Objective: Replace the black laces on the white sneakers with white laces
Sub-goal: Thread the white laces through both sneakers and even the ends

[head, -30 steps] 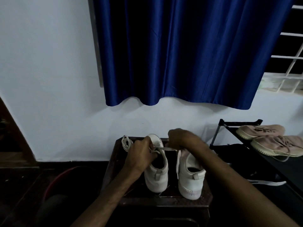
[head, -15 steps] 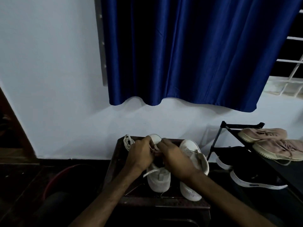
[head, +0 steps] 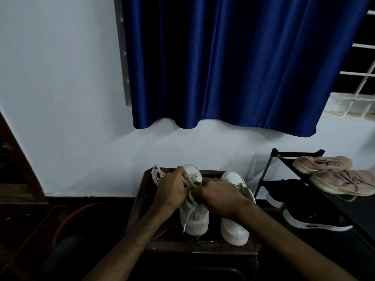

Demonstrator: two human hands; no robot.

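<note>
Converging on the left sneaker (head: 195, 219), the left hand (head: 172, 189) and right hand (head: 221, 196) are now pinching its white lace (head: 193, 182), likely threading it.

Left hand (head: 172, 187) and right hand (head: 220, 196) close together, forearms converging, fingers (head: 182, 173) pinching white lace (head: 187, 219)

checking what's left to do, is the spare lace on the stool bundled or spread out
Bundled: the spare lace lies in a looped coil at the stool's back left corner.

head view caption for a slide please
Left hand and right hand pinch a white lace over one white sneaker, its mate alongside.
</note>
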